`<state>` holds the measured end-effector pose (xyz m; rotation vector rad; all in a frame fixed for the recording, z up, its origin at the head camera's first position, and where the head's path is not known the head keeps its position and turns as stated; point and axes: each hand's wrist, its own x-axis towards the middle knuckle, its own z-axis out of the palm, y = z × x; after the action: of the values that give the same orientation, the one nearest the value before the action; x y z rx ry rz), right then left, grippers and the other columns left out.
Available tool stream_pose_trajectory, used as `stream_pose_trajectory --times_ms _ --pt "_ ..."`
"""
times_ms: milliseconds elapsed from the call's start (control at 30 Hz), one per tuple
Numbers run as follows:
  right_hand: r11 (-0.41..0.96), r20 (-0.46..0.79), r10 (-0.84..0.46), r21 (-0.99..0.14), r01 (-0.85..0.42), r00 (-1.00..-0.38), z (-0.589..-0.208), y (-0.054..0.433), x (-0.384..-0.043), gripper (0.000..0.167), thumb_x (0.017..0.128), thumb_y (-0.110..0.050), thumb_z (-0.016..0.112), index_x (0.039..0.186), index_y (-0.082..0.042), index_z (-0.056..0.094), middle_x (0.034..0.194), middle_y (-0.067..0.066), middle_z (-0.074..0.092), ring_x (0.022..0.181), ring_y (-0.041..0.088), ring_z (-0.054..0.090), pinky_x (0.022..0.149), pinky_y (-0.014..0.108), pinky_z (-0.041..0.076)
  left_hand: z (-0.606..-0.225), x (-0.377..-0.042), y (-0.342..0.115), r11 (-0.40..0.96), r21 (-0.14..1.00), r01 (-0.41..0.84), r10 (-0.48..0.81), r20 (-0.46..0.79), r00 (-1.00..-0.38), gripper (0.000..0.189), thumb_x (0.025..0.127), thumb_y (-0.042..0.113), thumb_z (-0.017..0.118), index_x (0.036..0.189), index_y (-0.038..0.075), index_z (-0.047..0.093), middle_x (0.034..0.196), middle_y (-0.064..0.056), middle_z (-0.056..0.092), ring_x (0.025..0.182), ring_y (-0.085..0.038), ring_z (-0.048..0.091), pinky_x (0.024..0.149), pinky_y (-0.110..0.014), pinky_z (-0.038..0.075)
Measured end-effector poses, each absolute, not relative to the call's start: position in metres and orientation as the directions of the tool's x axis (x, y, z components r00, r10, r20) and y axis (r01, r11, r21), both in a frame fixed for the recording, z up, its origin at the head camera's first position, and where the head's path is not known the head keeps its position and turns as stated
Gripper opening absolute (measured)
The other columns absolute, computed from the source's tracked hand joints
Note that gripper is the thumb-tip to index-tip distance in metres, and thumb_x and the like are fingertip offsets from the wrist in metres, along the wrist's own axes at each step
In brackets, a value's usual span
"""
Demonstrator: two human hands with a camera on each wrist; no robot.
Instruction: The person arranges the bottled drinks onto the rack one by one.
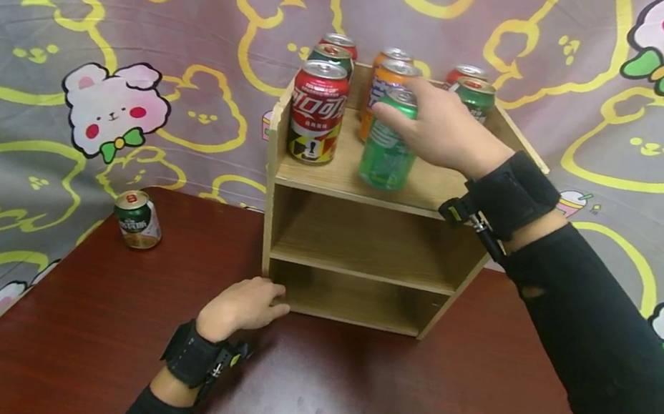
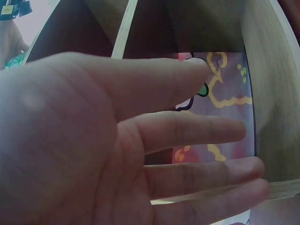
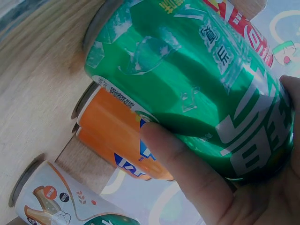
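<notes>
My right hand (image 1: 452, 128) grips a green soda can (image 1: 386, 161) from above, at the front middle of the top level of a small wooden shelf (image 1: 350, 273). Seen from the right wrist, the green can (image 3: 187, 84) is tilted in that frame, with a thumb or finger along its side. Behind it stand orange cans (image 1: 373, 123). To its left is a red cola can (image 1: 317, 114). My left hand (image 1: 240, 308) is at the shelf's lower left front corner. Its fingers (image 2: 201, 180) are extended and hold nothing; whether they touch the wood I cannot tell.
A green and white can (image 1: 137, 223) stands on the dark red table (image 1: 203, 237), left of the shelf. Green cans (image 1: 474, 98) and red cans stand further back on the top level, at both sides. A patterned cloth (image 1: 200, 135) hangs behind everything.
</notes>
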<state>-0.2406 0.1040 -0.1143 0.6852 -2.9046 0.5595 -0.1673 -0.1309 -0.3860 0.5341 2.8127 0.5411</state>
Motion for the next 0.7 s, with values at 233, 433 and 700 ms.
stream_pose_trajectory --times_ms 233,433,700 --pt "0.841 0.106 -0.403 -0.348 -0.414 -0.909 -0.109 0.101 -0.244 0.075 0.094 -0.06 0.035 0.143 -0.004 0.027 0.13 0.017 0.049 0.119 0.032 0.049 0.098 0.049 0.039 -0.387 -0.169 -0.13 0.864 0.393 0.315 0.397 -0.145 -0.906 0.044 0.094 0.03 0.059 0.126 0.0 0.059 0.12 -0.016 0.06 0.113 -0.032 0.055 0.092 -0.046 0.044" --pt "0.829 0.053 -0.4 -0.404 -0.386 -0.915 -0.106 0.102 -0.248 0.076 0.096 -0.058 0.03 0.146 -0.003 0.019 0.136 0.02 0.043 0.126 0.034 0.042 0.103 0.05 0.034 -0.388 -0.169 -0.129 0.862 0.395 0.317 0.399 -0.145 -0.905 0.043 0.094 0.03 0.059 0.125 0.0 0.059 0.119 -0.016 0.06 0.113 -0.032 0.055 0.092 -0.046 0.044" --pt "0.83 0.074 -0.39 -0.403 -0.385 -0.918 -0.107 0.098 -0.252 0.066 0.095 -0.057 0.035 0.133 -0.003 0.034 0.117 0.014 0.053 0.103 0.027 0.055 0.087 0.043 0.045 -0.391 -0.17 -0.129 0.867 0.389 0.312 0.394 -0.15 -0.907 0.043 0.094 0.03 0.059 0.126 0.001 0.059 0.121 -0.017 0.059 0.114 -0.032 0.054 0.093 -0.046 0.044"
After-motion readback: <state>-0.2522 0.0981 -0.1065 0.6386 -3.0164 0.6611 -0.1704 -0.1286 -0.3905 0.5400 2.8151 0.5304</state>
